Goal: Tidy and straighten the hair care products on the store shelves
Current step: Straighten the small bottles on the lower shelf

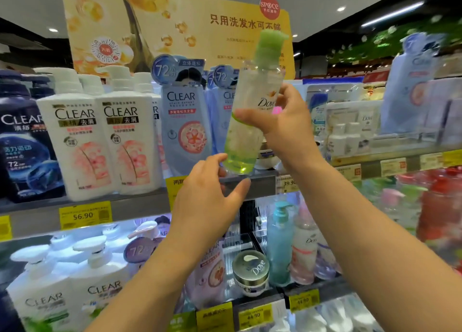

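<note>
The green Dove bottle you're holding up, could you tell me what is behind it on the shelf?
Behind the green Dove bottle, held in the right hand, stand pale blue Clear bottles. The bottle and hand cover whatever stands directly behind them.

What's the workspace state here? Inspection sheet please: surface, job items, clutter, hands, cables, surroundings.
Surface: upper shelf with yellow price tags; a lower shelf beneath.
Job's things: green-capped Dove bottle held tilted above the shelf edge; white CLEAR bottles standing in a row.
Clutter: Dove jar among the pump bottles below.
Grippers: right hand grips the Dove bottle's middle; left hand open, fingertips at its base.
Cables: nothing seen.
Surroundings: yellow promo board overhead, ceiling lights, more shelving at right, blurred.
</note>
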### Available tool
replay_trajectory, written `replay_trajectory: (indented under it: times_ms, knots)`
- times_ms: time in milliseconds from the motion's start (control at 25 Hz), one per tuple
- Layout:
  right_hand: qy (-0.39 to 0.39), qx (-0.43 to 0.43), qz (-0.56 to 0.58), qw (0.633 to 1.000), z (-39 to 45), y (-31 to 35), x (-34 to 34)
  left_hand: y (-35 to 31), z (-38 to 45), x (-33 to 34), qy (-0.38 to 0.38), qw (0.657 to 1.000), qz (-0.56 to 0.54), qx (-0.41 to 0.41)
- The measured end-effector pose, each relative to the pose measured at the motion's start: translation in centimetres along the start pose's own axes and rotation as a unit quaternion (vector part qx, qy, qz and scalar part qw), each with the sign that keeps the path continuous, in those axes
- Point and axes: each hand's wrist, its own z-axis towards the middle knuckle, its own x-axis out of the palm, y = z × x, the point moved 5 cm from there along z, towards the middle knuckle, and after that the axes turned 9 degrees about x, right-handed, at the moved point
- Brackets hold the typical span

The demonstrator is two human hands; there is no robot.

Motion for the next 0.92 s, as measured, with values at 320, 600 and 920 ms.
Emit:
replay_trajectory:
  times_ms: [320, 600, 920]
  knots:
    - [-0.022, 0.122, -0.019, 0.992, -9.0, -2.5, -7.4, -5.5, -3.3, 5.5, 0.027, 0.977, -0.211, 0.011]
    - [-0.082, 0.231, -0.088, 0.966, -16.4, -9.1, -16.1, -9.5, -9.9, 14.6, 0.206, 0.928, -0.305, -0.06]
    - [-0.021, 0.277, -0.08, 0.957, -15.8, -14.1, -30.0, -16.4, -13.4, 26.3, 0.281, 0.88, -0.37, -0.098]
